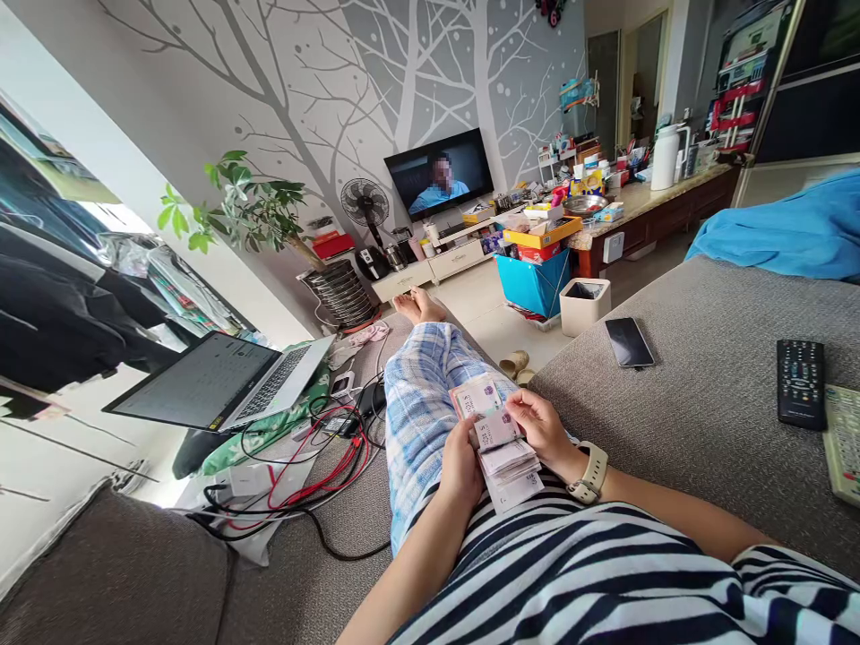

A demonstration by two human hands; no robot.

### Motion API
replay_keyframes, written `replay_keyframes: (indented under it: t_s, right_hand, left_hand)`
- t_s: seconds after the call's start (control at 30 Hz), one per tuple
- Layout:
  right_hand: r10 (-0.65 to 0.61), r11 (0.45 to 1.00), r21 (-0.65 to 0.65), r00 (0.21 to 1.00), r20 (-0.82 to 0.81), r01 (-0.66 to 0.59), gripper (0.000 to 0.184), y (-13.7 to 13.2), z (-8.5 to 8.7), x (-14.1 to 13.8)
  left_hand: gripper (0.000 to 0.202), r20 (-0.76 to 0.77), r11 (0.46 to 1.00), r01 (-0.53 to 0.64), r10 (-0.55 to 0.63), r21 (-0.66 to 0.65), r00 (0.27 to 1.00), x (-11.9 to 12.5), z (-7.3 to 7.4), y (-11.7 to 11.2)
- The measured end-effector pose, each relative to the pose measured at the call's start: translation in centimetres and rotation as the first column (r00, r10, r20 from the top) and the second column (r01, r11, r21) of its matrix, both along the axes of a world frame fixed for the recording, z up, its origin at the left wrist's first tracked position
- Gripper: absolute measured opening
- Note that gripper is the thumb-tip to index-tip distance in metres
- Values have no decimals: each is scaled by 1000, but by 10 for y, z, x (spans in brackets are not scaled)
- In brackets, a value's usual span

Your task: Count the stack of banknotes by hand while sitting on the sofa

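Note:
A folded stack of banknotes (507, 457) rests above my lap, against the striped shirt. My left hand (462, 466) grips the stack from its left side, thumb across the notes. The thumb and fingers of my right hand (541, 428) pinch the upper right edge of a note marked 5. Further notes (474, 397) fan out beyond it, over the blue plaid trousers (420, 385). The lower ends of the notes hang loose toward me. Fingers beneath the stack are hidden. A pale watch (589, 475) is on my right wrist.
On the sofa to the right lie a phone (630, 342), a black remote (801, 383) and a pale remote (843, 439). To the left are an open laptop (221, 381) and tangled cables (342, 457). A bin (584, 306) stands beyond the sofa, near a cluttered table (638, 210).

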State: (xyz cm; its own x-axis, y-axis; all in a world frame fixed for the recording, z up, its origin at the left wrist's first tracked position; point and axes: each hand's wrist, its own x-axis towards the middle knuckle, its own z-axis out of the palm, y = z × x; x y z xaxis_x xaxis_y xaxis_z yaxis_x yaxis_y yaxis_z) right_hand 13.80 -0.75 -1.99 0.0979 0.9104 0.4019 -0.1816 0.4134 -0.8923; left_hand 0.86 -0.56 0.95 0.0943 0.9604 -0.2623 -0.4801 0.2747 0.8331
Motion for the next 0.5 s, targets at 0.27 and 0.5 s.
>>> replay_keyframes:
  t_s: [0.27,0.5]
  right_hand:
    - [77,996,-33,997,-12,-77,28,4,-5,-1]
    - [-61,989,-137,998,-28,57,30,13,-13,-1]
  left_hand:
    - [31,31,1000,15,-15,-25,999,-1,-3,2]
    - [23,9,999,-42,42,-14,999,-1,0,0]
